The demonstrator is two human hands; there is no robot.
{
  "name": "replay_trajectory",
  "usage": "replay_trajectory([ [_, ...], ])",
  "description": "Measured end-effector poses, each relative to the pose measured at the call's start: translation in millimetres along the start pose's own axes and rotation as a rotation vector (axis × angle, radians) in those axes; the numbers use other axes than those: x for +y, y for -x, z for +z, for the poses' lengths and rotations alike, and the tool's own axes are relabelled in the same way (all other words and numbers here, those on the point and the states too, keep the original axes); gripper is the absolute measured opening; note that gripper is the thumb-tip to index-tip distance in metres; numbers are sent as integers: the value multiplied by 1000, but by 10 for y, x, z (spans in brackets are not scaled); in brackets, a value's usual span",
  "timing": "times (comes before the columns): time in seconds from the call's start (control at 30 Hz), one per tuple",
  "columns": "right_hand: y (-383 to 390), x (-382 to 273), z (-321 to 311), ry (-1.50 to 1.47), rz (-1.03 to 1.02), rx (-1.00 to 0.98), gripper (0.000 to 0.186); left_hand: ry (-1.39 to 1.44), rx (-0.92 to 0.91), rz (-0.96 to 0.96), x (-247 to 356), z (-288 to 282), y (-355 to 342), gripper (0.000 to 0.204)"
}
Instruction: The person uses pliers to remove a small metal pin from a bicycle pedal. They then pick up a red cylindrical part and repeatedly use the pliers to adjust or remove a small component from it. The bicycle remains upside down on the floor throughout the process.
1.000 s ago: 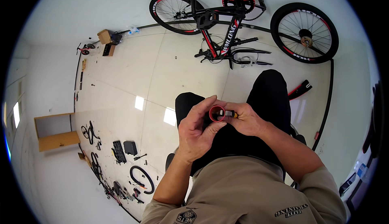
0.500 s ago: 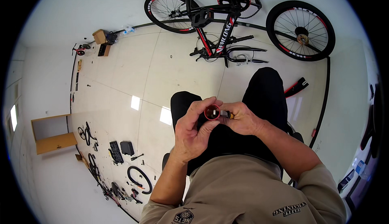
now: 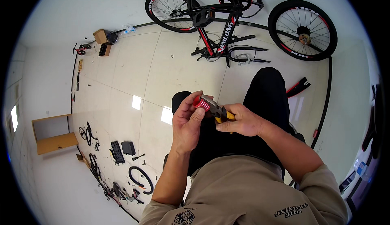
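My left hand [image 3: 187,121] is closed around a short red ribbed tube [image 3: 202,103], with the thumb on its near side. The tube has pale bands around it and is tilted. In my right hand [image 3: 243,120] is a pair of pliers [image 3: 218,112] with yellow and black handles and metal jaws. The jaws reach left to the tube's rim, and one lies along its far side. Whether they grip the rim I cannot tell. Both hands are held above my lap, between my dark-trousered knees.
A black and red bicycle frame [image 3: 221,42] stands upside down ahead, and a loose wheel [image 3: 302,30] leans against the wall. A red and black mudguard [image 3: 298,87] lies to the right. On the left floor are an open tool case [image 3: 117,152], a tyre [image 3: 140,180] and scattered parts.
The red tube has tilted from facing me end-on to showing its ribbed side, and has shifted left and up. The pliers have turned and now show more of their jaws and handles.
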State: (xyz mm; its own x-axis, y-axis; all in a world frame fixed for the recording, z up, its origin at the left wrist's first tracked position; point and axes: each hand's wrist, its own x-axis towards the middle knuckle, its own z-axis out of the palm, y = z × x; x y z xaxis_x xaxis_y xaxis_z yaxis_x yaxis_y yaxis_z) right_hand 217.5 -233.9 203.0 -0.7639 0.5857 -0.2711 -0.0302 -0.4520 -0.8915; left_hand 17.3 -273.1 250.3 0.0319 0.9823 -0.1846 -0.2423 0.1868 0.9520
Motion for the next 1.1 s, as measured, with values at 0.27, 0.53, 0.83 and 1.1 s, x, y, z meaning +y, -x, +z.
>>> replay_trajectory([
  [0.27, 2, -42, -49, -375, 17, -105, 21, 219, 61, -46, -77, -44, -54, 41],
  [0.53, -32, -108, -25, -224, 105, -14, 14, 189, 29, 0, -109, -50, -39, 41],
  [0.83, 11, -100, 6, -132, 15, -2, 16, 158, -18, 58, 2, -84, -46, 42],
  [1.1, -39, 37, -32, -63, 31, 74, 22, -386, 152, 476, 311, -110, -65, 46],
])
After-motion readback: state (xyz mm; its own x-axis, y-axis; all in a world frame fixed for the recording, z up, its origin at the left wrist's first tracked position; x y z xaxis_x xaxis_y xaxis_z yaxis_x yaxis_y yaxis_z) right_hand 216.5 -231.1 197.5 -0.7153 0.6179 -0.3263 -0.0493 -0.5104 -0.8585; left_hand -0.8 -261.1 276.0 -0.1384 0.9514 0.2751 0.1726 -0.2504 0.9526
